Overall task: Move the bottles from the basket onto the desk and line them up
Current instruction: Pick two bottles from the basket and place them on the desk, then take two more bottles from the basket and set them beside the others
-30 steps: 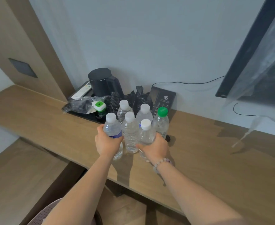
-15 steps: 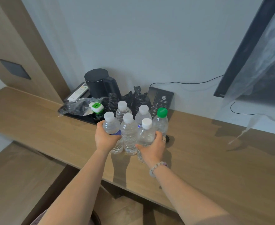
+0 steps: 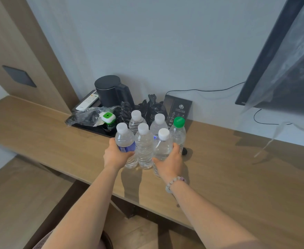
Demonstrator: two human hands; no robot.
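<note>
Several clear water bottles stand upright in a tight cluster on the wooden desk. My left hand is wrapped around the front-left bottle with a blue label. My right hand grips the front-right white-capped bottle. Between them stands a ribbed bottle. Behind are two more white-capped bottles and a green-capped bottle at the right. A sliver of the pink basket shows at the bottom edge, below my left arm.
A black tray behind the cluster holds a black kettle, a remote, plastic-wrapped items and a small green-lidded bottle. A black phone and black bags sit by the wall. A plastic-covered TV hangs at right.
Both hands stay on the front bottles; the grouping looks the same. The view has shifted slightly.
</note>
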